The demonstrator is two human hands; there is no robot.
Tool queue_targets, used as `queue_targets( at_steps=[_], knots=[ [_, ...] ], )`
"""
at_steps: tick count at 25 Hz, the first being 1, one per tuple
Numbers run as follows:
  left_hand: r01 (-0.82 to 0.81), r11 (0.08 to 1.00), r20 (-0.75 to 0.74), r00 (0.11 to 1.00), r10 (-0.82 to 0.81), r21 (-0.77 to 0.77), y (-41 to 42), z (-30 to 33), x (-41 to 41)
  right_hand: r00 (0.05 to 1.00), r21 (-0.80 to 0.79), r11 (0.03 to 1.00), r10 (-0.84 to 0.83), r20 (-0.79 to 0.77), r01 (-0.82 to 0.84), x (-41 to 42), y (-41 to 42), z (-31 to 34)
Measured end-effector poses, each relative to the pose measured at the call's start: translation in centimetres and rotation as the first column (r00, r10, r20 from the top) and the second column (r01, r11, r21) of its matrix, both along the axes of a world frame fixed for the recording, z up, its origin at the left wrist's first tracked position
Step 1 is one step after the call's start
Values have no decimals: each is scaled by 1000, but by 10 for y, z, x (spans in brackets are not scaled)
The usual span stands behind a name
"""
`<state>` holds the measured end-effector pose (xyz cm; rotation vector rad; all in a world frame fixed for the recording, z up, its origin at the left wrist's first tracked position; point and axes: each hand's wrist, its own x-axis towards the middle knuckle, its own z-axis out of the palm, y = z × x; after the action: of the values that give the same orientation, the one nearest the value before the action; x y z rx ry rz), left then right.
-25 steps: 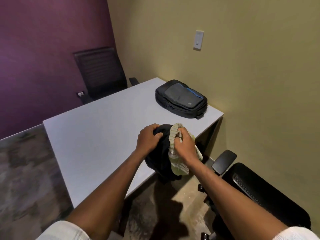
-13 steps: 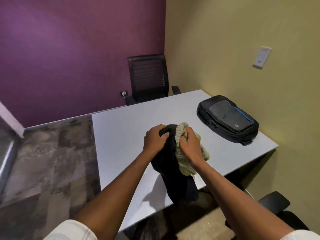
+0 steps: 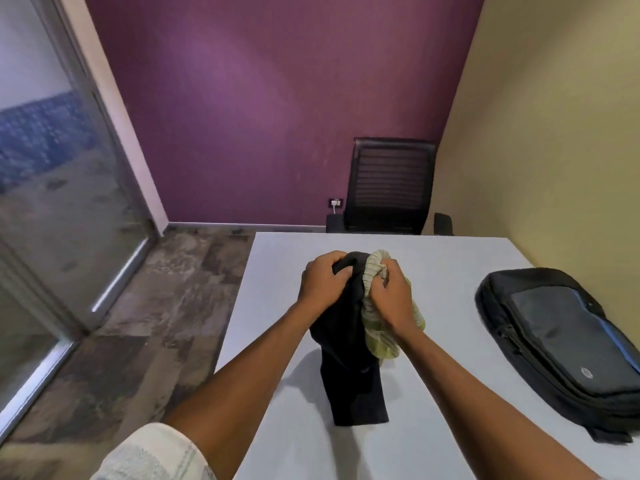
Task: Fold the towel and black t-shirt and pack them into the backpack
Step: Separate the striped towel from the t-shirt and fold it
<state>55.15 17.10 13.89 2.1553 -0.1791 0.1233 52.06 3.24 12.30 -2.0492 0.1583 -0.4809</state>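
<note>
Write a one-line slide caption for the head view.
Left hand grips black t-shirt, right hand grips towel, above table beside backpack.

Black t-shirt [image 3: 349, 358], pale green ribbed towel [image 3: 375, 271], black-and-grey backpack [image 3: 554, 344] with blue trim, white table [image 3: 277, 271], purple wall [image 3: 277, 109].

The backpack [image 3: 568, 344] lay flat along the right side of the table [image 3: 277, 271], close to the yellow wall, blocking that edge. Left of the backpack, bare tabletop ran open to the bunched black t-shirt [image 3: 349, 358] and towel [image 3: 379, 341], which hung to the surface mid-table. Beyond the backpack, a chair [image 3: 389, 188] stood against the table's far edge.
</note>
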Motion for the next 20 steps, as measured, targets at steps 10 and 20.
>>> queue_targets(
  at_steps=[10,20],
  knots=[
    [-84,996,10,996,84,21,-46,9,59,985,-42,985,169,13,-169,86,-56,10],
    [-12,1000,-69,998,14,25,-44,-26,131,988,-61,986,152,-41,-154,151,-63,-25]
  ],
)
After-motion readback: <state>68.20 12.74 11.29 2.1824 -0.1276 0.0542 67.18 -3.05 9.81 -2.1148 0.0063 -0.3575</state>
